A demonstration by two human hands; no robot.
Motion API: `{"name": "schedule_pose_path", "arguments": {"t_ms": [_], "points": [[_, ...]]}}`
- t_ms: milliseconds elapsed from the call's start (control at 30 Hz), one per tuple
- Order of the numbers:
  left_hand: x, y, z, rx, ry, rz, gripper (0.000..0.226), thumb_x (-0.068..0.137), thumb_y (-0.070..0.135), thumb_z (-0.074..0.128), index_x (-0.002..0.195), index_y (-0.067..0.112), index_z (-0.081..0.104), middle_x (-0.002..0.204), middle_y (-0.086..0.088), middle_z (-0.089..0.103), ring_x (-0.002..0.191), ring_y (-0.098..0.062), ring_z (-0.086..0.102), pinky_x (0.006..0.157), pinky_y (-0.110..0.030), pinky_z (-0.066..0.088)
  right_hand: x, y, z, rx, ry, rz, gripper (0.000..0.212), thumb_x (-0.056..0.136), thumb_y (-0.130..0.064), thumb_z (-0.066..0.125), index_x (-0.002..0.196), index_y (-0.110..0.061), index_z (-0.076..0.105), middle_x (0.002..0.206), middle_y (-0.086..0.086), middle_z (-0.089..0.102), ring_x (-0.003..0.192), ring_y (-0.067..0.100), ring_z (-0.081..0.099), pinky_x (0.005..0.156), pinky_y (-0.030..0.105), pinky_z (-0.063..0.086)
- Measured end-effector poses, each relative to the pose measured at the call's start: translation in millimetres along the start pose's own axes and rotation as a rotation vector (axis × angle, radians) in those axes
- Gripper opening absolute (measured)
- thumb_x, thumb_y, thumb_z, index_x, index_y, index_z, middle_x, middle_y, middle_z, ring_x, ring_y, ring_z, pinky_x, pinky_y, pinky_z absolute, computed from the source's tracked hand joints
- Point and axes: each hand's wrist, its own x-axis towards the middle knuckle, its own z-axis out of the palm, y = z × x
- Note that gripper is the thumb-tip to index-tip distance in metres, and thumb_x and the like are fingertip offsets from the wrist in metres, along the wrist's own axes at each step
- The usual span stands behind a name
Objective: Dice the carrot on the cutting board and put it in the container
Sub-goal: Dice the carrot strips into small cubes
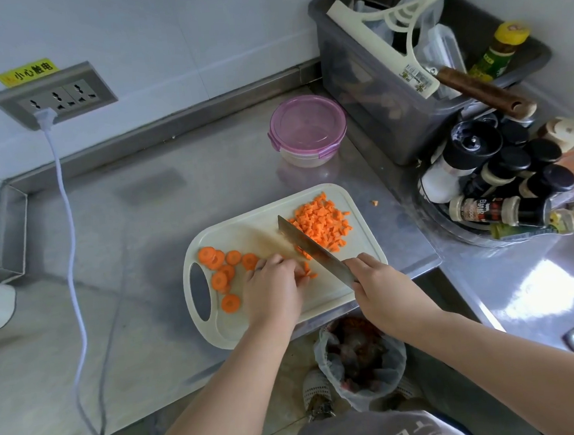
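Grey bin (373, 107) stands behind spice rack (502, 179); white cable (67, 217) hangs from wall socket (52, 95).

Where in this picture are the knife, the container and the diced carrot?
knife (316, 252), head view, on the middle of the blade.
container (307, 126), head view, on its pink lid.
diced carrot (325, 223), head view, on the middle of the pile.

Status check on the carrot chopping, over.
Right hand grips knife, left hand holds carrot pieces at the blade. Diced pile on cutting board, round slices not yet diced. Container lid on, blocks filling.
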Motion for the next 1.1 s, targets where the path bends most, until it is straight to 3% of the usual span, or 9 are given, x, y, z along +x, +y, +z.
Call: {"name": "schedule_pose_path", "arguments": {"t_ms": [233,533,867,1100], "points": [[-1.0,3.9,1.2,0.044,-0.007,-0.036,0.042,0.087,0.057,0.052,0.119,0.030,0.058,0.120,0.008,0.052,0.111,-0.020,0.050,0.093,-0.033,0.034,-0.4,-0.9,0.1,0.024,0.004,-0.004,0.036,0.095,-0.005,0.041,0.129,-0.016,0.047,0.106,-0.002,0.047,0.078,0.028,0.061,0.070,0.041,0.055],[2.1,9.7,3.5,0.040,-0.003,-0.027,0.026,0.087,0.043,0.056,0.109,0.032,0.064,0.114,0.009,0.054,0.108,-0.019,0.050,0.090,-0.032,0.033,-1.6,-0.6,-5.0,0.042,0.005,0.016,0.034,0.096,-0.005,0.039,0.127,-0.014,0.048,0.103,0.000,0.047,0.077,0.028,0.059,0.071,0.042,0.053],[-2.8,-3.0,-4.3,0.074,0.029,0.003,0.030,0.088,0.053,0.054,0.110,0.035,0.062,0.111,0.011,0.051,0.105,-0.018,0.050,0.090,-0.031,0.031,-2.0,-1.3,-2.1,0.050,-0.011,0.004,0.034,0.097,-0.006,0.038,0.130,-0.014,0.048,0.106,0.000,0.048,0.081,0.026,0.060,0.073,0.040,0.054],[-0.1,-9.3,-6.1,0.064,0.005,0.039,0.021,0.090,0.044,0.056,0.107,0.035,0.065,0.112,0.012,0.052,0.106,-0.018,0.048,0.092,-0.030,0.030,-0.5,-1.3,1.0,0.037,-0.026,0.001,0.036,0.097,-0.006,0.039,0.131,-0.014,0.046,0.108,0.000,0.048,0.083,0.026,0.061,0.074,0.040,0.054]]}}
